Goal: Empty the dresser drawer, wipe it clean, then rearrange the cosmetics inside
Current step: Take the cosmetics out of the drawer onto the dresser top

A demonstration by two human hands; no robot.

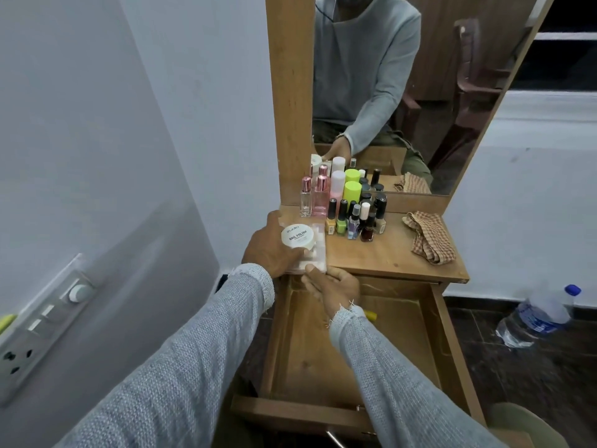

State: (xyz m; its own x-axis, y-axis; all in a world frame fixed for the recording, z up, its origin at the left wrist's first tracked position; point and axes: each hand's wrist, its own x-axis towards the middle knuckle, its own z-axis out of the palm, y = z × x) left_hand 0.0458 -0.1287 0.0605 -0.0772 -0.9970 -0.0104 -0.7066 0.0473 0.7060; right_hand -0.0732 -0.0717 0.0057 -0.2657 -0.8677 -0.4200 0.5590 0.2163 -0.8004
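Open dresser drawer (355, 344), pulled well out below the dresser top (387, 253); interior nearly bare, one small yellow item (371, 315) showing just beside the right sleeve, the rest of the floor partly hidden by the forearms.

Left hand (268, 250) at the front left corner of the top, fingers closed around a round white tub (297, 236) labelled as nail polish remover pads, stacked on a clear flat box (315, 253) of white pieces. Stack carried as one, probably to save a trip.

Right hand (332, 286) under the near edge of the box, thumb on its front rim, palm over the drawer; fingers partly curled in support, not wrapped around anything. Likely steadying the stack against sliding.

Cosmetics parked upright against the mirror (403, 92): two pink-capped perfume bottles (313, 198), lime-capped containers (352, 189) and a tight cluster of nail polish bottles (355, 221). Grouping at the back leaves the front edge free for further items.

Checked cloth (429, 237) lying crumpled on the right of the top, well apart from the bottles, within reach for wiping.

Judged stage: emptying nearly complete, wiping not yet begun. Plastic water bottle (536, 318) on the floor to the right, uninvolved.
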